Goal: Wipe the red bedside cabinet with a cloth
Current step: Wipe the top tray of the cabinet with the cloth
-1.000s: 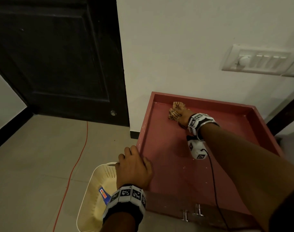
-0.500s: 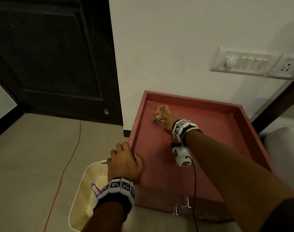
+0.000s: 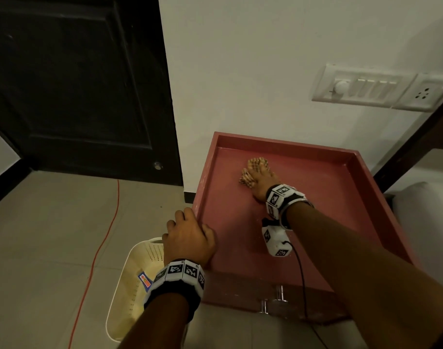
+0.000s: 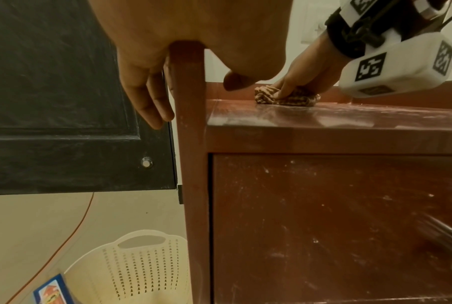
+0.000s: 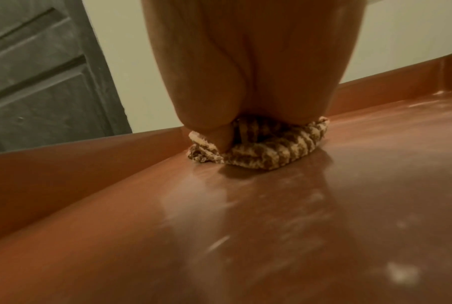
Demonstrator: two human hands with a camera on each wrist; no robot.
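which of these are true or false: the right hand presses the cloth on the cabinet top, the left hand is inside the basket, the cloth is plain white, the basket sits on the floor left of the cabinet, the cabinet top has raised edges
1. The right hand presses the cloth on the cabinet top. True.
2. The left hand is inside the basket. False: it grips the cabinet's left edge, fingers outside and thumb inside.
3. The cloth is plain white. False: it is patterned brown and cream.
4. The basket sits on the floor left of the red cabinet. True.
5. The cabinet top has raised edges. True: a rim runs along the back and sides.
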